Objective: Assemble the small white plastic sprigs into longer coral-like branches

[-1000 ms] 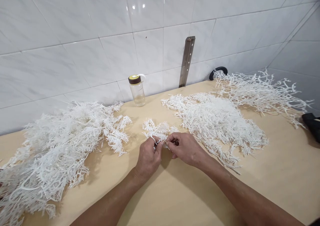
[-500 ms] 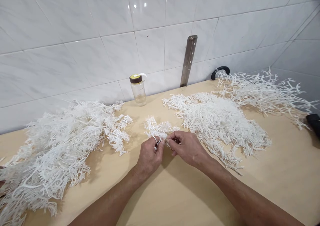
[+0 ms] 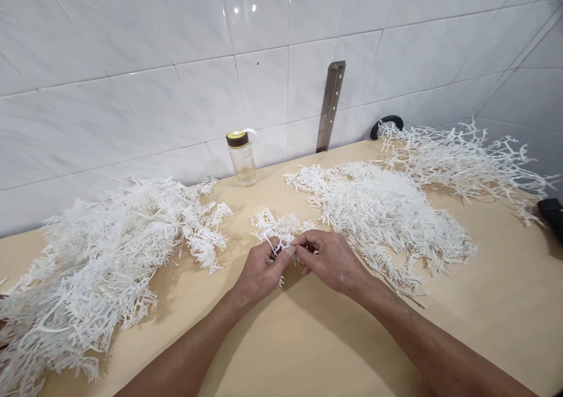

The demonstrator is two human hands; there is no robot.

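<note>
L hand [image 3: 258, 272], R hand [image 3: 329, 260]: spiky sprig [image 3: 276, 228].

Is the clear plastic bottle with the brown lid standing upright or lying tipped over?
Upright. The clear plastic bottle stands on its base on the light wooden table, brown lid on top.

No legible txt, labels, brands, nos. or signs on anything in view.
</note>
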